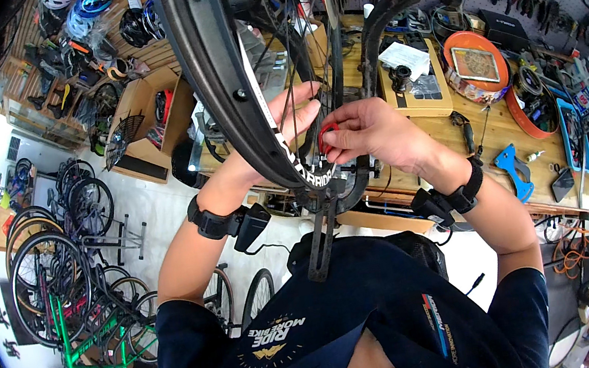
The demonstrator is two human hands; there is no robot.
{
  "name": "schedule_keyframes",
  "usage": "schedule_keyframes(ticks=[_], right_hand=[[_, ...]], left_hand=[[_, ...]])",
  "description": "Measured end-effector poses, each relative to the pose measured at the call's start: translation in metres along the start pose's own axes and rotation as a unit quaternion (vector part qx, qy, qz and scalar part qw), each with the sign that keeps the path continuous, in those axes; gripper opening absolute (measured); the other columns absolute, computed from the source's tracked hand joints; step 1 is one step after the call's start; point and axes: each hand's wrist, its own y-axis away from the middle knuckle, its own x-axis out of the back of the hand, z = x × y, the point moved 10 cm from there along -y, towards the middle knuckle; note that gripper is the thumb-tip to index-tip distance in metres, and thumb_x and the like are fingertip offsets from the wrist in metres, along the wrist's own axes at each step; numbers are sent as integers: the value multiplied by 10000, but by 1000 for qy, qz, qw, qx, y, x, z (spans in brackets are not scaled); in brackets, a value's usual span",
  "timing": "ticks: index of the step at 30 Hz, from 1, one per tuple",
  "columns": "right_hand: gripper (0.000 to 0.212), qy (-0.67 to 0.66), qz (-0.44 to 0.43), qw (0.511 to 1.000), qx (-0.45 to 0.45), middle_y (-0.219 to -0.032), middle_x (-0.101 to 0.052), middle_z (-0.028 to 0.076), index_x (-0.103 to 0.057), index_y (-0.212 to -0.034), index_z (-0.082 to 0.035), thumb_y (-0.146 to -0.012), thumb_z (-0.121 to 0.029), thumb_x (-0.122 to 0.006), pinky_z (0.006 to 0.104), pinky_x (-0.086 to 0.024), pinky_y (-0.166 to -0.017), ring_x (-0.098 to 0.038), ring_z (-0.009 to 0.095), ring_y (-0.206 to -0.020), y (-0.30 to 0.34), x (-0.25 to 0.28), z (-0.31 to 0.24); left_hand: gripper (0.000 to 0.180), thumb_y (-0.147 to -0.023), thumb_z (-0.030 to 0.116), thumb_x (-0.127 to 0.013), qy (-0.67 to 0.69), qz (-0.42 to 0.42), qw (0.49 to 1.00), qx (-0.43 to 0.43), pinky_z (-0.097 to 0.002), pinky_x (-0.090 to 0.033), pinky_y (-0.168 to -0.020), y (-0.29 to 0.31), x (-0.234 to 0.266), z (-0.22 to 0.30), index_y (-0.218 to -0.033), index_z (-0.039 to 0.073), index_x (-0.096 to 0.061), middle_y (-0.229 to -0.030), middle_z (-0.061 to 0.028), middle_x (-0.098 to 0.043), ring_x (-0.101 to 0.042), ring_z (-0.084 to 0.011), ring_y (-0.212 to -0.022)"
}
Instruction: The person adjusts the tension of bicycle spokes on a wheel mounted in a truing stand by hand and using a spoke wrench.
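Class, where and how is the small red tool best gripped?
Probably pinch the red tool by its body, coming from the right, as the right hand does: the tool is small, and the wheel's rim stands to its left.

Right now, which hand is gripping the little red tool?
The right hand pinches the red tool; the left hand, partly behind the wheel rim, has its fingers extended.

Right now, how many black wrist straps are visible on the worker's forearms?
2. One strap circles the left forearm, left of the wheel; the other strap circles the right forearm, whose hand pinches a red tool. No others show there.
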Motion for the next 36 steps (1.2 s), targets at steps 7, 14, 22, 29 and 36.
schedule_keyframes(ticks=[7, 14, 22, 29, 36], right_hand=[[244, 20, 12, 1000, 3, -851, -672, 129, -600, -1017, 100, -923, -115, -664, 249, -583, -679, -688, 167, -752, 1, -4, -4], [370, 278, 121, 947, 109, -734, -652, 119, -562, -898, 56, -833, -243, -771, 296, -515, -587, -638, 166, -637, 5, -9, -30], [436, 502, 161, 835, 160, -756, -666, 231, -576, -895, 52, -810, -347, -728, 462, -553, -659, -676, 408, -736, 5, -28, -42], [456, 569, 130, 800, 140, -745, -653, 246, -595, -930, 79, -832, -355, -696, 444, -551, -662, -681, 379, -734, 3, -45, -50], [386, 132, -27, 986, 100, -858, -645, 170, -464, -1105, 91, -899, -161, -671, 342, -509, -661, -653, 183, -793, -17, -20, -2]], left_hand=[[526, -1007, 220, -543, 19, -31, 999, -11, -363, -412, -1057, -1, -2, -3, -1457, 15, -363, -1441, -118, -454, -476, -241, -1304], [516, -1010, 215, -535, 22, -34, 999, 1, -322, -415, -1034, 6, -11, 13, -1463, 29, -372, -1413, -76, -489, -490, -188, -1269], [507, -1002, 210, -557, 55, -26, 998, -5, -284, -456, -960, 0, -7, 2, -1448, 29, -399, -1314, -49, -533, -540, -118, -1137], [477, -997, 200, -577, 71, -15, 997, -19, -209, -494, -796, -1, -4, 2, -1427, 58, -427, -1019, 8, -605, -570, -43, -923], [451, -999, 198, -558, -14, -39, 999, -11, -288, -436, -1012, 5, -8, 4, -1387, 0, -444, -1317, -75, -547, -535, -137, -1183]])
